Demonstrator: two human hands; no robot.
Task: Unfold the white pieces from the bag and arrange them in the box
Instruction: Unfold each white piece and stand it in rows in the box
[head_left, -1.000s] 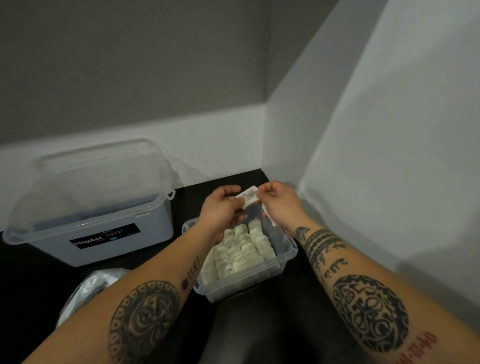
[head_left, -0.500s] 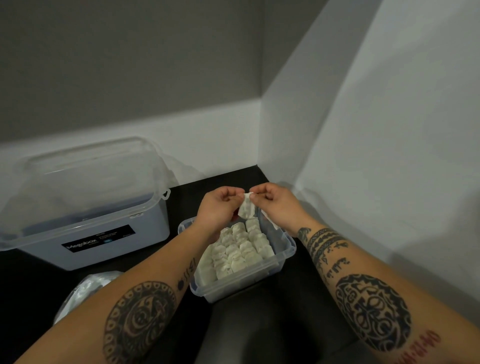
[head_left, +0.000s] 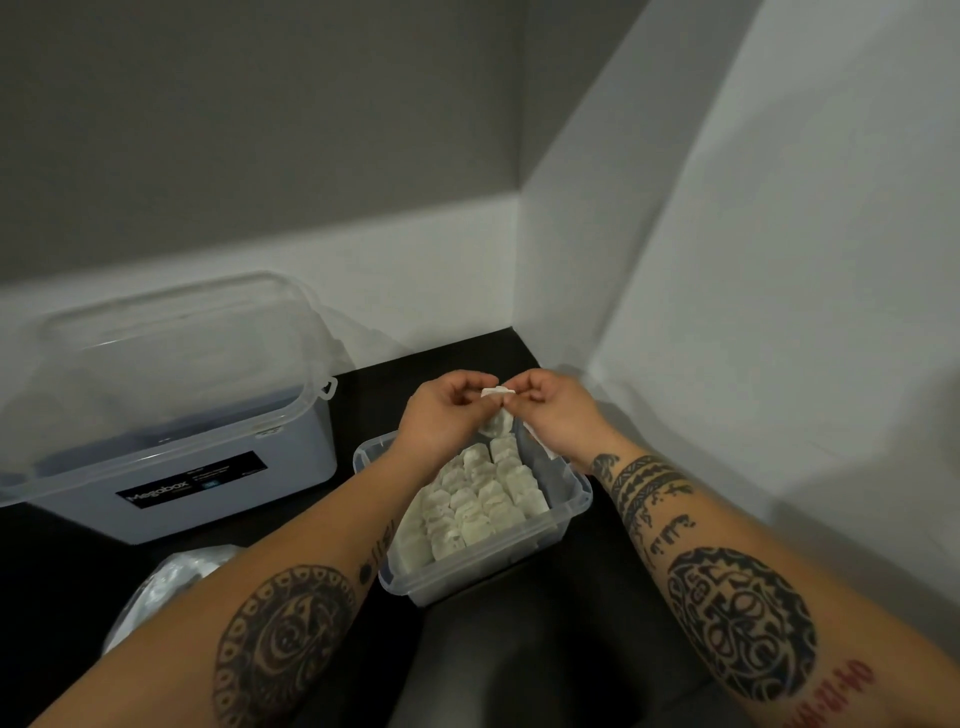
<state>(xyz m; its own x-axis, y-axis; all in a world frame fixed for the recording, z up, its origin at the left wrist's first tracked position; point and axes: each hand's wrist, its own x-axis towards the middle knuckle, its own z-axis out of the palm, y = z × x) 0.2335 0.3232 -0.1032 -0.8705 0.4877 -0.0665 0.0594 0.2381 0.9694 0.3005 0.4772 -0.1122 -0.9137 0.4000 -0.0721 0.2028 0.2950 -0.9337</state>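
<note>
Along the bottom of the frame, two tattooed forearms are reaching in from the lower corners toward the centre. In the lower left, a crumpled clear bag (head_left: 171, 582) is lying on the black table (head_left: 57, 566), partly hidden behind the left forearm.

Just past it, at the centre, a small clear box (head_left: 574, 501) is sitting on the table, and rows of white pieces (head_left: 483, 501) are lying packed side by side inside it, filling most of the floor.

Above the far end of the box, the left hand (head_left: 441, 415) and the right hand (head_left: 556, 415) are meeting fingertip to fingertip, both with fingers curled, each pinching the top edge of one white piece (head_left: 496, 418). The piece is hanging down between the two hands, over the box's far end. A second ago it was being held stretched out and tilted between the hands, which were slightly further apart; half a second ago it was already drooping, and now the pinching fingers are sitting closer together at its top.

Further back, in the left of the frame, a large pale bin (head_left: 218, 467) with a dark label is standing with its clear lid (head_left: 171, 348) on top, as before. Grey and white walls are meeting in the corner behind.
</note>
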